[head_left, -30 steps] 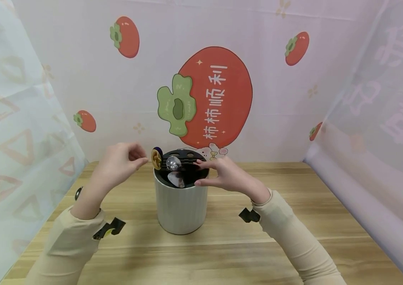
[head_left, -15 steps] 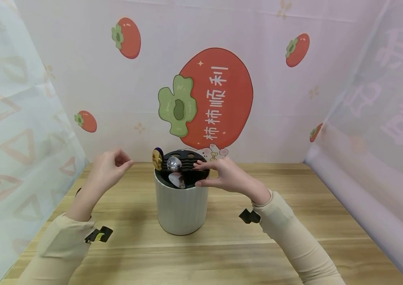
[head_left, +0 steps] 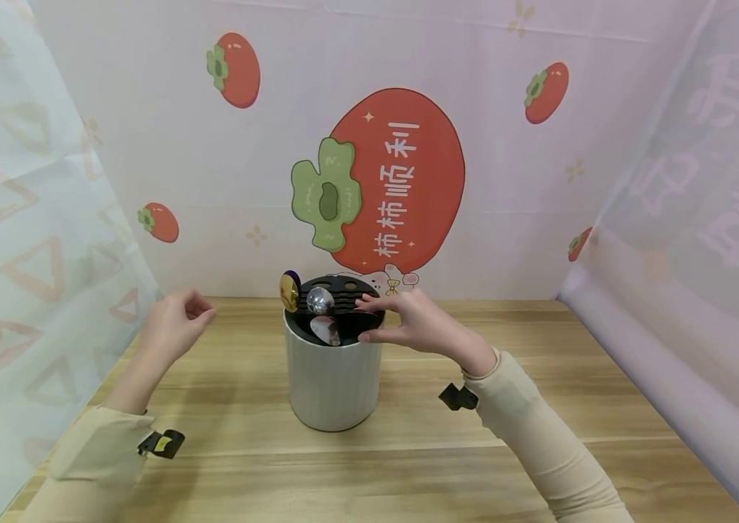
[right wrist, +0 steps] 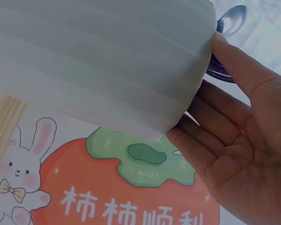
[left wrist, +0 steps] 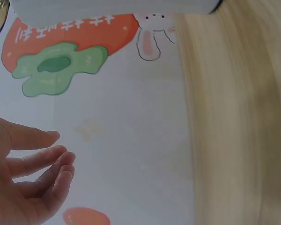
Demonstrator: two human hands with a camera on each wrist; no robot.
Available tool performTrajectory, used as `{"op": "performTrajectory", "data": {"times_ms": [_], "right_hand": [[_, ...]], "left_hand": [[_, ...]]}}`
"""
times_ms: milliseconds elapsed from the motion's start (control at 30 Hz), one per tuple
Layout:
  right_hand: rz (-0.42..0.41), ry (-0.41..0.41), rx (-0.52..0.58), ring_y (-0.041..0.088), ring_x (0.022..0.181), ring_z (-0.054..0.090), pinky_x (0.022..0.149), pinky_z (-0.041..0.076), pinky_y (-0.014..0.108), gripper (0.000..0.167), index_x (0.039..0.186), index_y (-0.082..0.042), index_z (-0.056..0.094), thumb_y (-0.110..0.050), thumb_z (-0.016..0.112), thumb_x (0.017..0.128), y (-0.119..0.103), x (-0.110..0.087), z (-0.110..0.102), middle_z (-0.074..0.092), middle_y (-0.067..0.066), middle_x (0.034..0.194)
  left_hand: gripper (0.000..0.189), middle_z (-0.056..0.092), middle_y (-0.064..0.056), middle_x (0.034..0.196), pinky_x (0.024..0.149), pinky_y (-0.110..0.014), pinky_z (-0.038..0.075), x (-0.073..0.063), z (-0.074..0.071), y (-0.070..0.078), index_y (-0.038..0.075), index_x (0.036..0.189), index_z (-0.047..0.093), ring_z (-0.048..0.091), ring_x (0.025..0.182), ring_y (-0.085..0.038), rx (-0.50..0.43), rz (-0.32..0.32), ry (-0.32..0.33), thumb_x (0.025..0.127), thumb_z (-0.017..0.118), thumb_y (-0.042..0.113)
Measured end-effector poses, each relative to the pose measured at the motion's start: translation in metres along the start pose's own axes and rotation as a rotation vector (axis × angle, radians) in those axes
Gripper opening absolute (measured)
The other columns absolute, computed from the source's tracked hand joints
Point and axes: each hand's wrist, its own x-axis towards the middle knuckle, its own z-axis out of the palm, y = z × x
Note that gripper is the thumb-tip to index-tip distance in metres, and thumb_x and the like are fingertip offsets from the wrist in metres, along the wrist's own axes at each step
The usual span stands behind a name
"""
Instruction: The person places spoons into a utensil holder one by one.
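A white ribbed utensil holder [head_left: 333, 385] with a black slotted insert [head_left: 343, 287] stands upright on the table. Up out of it stick a gold-coloured spoon [head_left: 289, 292], a round silver spoon [head_left: 320, 301] and a wider silver spoon [head_left: 325, 330]; their handles are hidden inside. My right hand [head_left: 418, 323] holds the holder's top rim at its right side, thumb at the front and fingers reaching over the insert. In the right wrist view the thumb and fingertips meet the rim. Left of the holder, my left hand [head_left: 176, 319] hangs in the air, fingers loosely bent, holding nothing.
The light wooden table [head_left: 408, 465] backs onto a white cloth [head_left: 500, 218] printed with red persimmons and a rabbit. Cloth also walls off the left and right sides. Small black devices [head_left: 458, 396] are strapped at both wrists.
My left hand has drawn away from the spoons, moving left and slightly down. The right hand stays at the rim, and the holder and spoons have not visibly moved.
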Motion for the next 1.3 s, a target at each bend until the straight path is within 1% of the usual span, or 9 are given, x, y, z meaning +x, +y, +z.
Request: {"op": "performTrajectory", "data": {"times_ms": [167,333,467,567,633,800,900,1133,1300], "right_hand": [[0.001,0.000,0.007,0.009,0.114,0.060,0.063,0.040,0.021,0.048,0.121,-0.016,0.067,-0.040,0.074,0.080,0.000,-0.001,-0.001,0.062,0.002,0.126],[-0.002,-0.004,0.007,0.010,0.118,0.058,0.068,0.044,0.023,0.048,0.121,-0.015,0.066,-0.040,0.073,0.081,0.001,-0.001,-0.002,0.063,0.002,0.126],[0.009,-0.004,0.005,0.009,0.120,0.056,0.073,0.046,0.024,0.048,0.121,-0.016,0.066,-0.040,0.073,0.080,0.002,-0.002,-0.002,0.063,0.001,0.126],[0.014,-0.004,0.004,0.008,0.121,0.055,0.073,0.045,0.023,0.048,0.121,-0.016,0.067,-0.040,0.073,0.080,0.002,-0.002,-0.003,0.062,0.002,0.126],[0.013,-0.004,0.003,0.008,0.120,0.056,0.072,0.045,0.022,0.048,0.121,-0.016,0.067,-0.040,0.073,0.080,0.002,-0.002,-0.003,0.062,0.002,0.126],[0.004,-0.006,-0.002,0.009,0.108,0.063,0.063,0.041,0.020,0.048,0.121,-0.016,0.067,-0.041,0.073,0.080,0.001,-0.001,-0.002,0.063,0.001,0.126],[-0.003,0.000,-0.007,0.009,0.106,0.064,0.059,0.038,0.020,0.048,0.121,-0.016,0.067,-0.041,0.073,0.080,0.001,-0.001,-0.001,0.063,0.000,0.125],[-0.006,0.007,-0.002,0.008,0.117,0.058,0.065,0.042,0.020,0.048,0.121,-0.017,0.067,-0.041,0.073,0.080,0.001,-0.001,-0.001,0.063,0.000,0.125],[-0.010,0.005,-0.005,0.008,0.105,0.064,0.062,0.040,0.020,0.048,0.121,-0.017,0.067,-0.041,0.073,0.080,0.001,-0.001,0.000,0.063,0.000,0.125]], "left_hand": [[0.014,0.065,-0.016,0.082,0.057,-0.029,0.045,-0.004,0.001,-0.015,0.000,0.089,0.063,0.061,0.073,-0.027,0.017,-0.020,-0.002,0.089,0.063,0.014],[0.012,0.065,-0.016,0.080,0.056,-0.031,0.046,-0.006,0.002,-0.032,-0.001,0.088,0.063,0.061,0.071,-0.027,0.038,-0.012,0.000,0.087,0.065,0.011],[0.013,0.065,-0.017,0.079,0.057,-0.035,0.047,-0.008,0.004,-0.044,-0.002,0.088,0.062,0.061,0.070,-0.028,0.060,-0.019,-0.025,0.086,0.066,0.010],[0.014,0.066,-0.018,0.080,0.056,-0.036,0.047,-0.010,0.005,-0.053,-0.003,0.089,0.062,0.061,0.069,-0.029,0.066,-0.045,-0.057,0.086,0.066,0.011],[0.015,0.066,-0.019,0.080,0.056,-0.036,0.048,-0.012,0.005,-0.059,-0.003,0.089,0.062,0.061,0.069,-0.028,0.066,-0.060,-0.072,0.086,0.065,0.011],[0.015,0.066,-0.020,0.079,0.055,-0.037,0.047,-0.018,0.003,-0.076,-0.003,0.087,0.062,0.061,0.068,-0.030,0.078,-0.076,-0.090,0.084,0.066,0.011],[0.016,0.066,-0.022,0.082,0.056,-0.038,0.048,-0.020,0.002,-0.087,-0.004,0.087,0.063,0.062,0.071,-0.032,0.085,-0.100,-0.105,0.083,0.065,0.011],[0.018,0.067,-0.023,0.083,0.057,-0.038,0.046,-0.022,-0.001,-0.108,-0.004,0.087,0.063,0.061,0.071,-0.031,0.089,-0.185,-0.144,0.081,0.068,0.013],[0.016,0.065,-0.024,0.083,0.059,-0.040,0.045,-0.026,-0.004,-0.117,-0.004,0.084,0.063,0.060,0.072,-0.034,0.097,-0.206,-0.145,0.078,0.068,0.010]]}}
